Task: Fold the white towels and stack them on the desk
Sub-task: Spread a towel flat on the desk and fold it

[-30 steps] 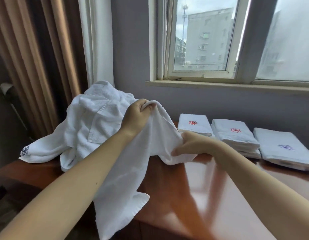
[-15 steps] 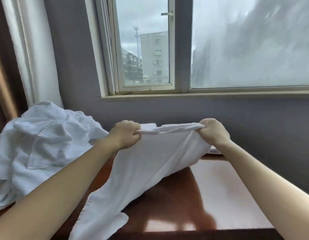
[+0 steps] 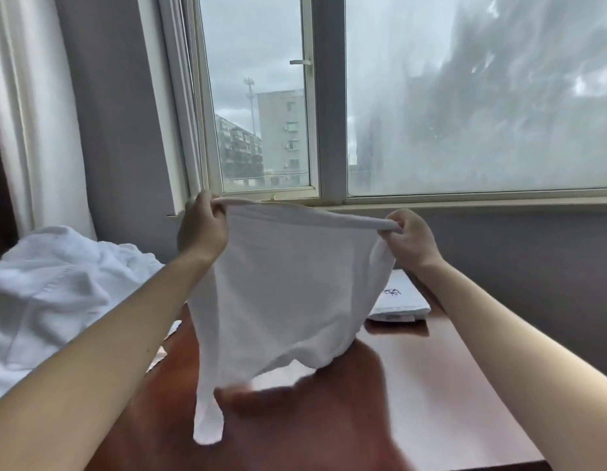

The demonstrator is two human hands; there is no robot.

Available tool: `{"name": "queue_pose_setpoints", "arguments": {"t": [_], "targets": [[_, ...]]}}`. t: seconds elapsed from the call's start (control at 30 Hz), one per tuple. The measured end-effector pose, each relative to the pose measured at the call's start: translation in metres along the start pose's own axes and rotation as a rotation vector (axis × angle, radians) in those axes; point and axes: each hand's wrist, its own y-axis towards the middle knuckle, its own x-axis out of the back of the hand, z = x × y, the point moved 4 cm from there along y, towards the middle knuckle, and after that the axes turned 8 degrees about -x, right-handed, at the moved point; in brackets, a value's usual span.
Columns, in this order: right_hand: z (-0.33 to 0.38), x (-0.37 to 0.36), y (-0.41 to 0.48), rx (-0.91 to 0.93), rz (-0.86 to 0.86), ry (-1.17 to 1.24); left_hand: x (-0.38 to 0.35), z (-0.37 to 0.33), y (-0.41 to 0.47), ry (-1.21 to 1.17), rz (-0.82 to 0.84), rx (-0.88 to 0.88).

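Towel (image 3: 288, 283): it's hanging in the air between both hands, top edge pulled out wide in front of the sill. The rest is drooping down, with one narrow tail dangling low over the table. Can't tell if it's touching the wood.
Left hand (image 3: 201, 229): it's gripping the top left corner with fingers curled round the edge, sitting a bit higher than the right.
Right hand (image 3: 409, 241): it's gripping the top right corner, fingers curling round a bunched bit of edge.
Table (image 3: 414, 402): glossy reddish-brown wood, lying under the towel and reflecting the window light.
Pile (image 3: 50, 294): crumpled white towels are heaping up on the left, behind the left forearm.
Folded towel (image 3: 397, 300): it's lying flat on the table by the wall, just beside the right wrist, partly hidden by the held towel, with a dark stitched mark showing on top.
Window (image 3: 261, 113): grey buildings are showing outside.
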Motion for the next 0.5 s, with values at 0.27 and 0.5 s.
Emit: {"name": "queue_pose_setpoints", "arguments": {"t": [0.27, 0.5], "targets": [[0.038, -0.014, -0.028, 0.195, 0.196, -0.106, 0.061, 0.015, -0.008, 0.417, 0.151, -0.007], [-0.025, -0.078, -0.112, -0.248, 1.256, -0.524, 0.015, 0.048, -0.117, 0.607, 1.275, 0.388]]}}
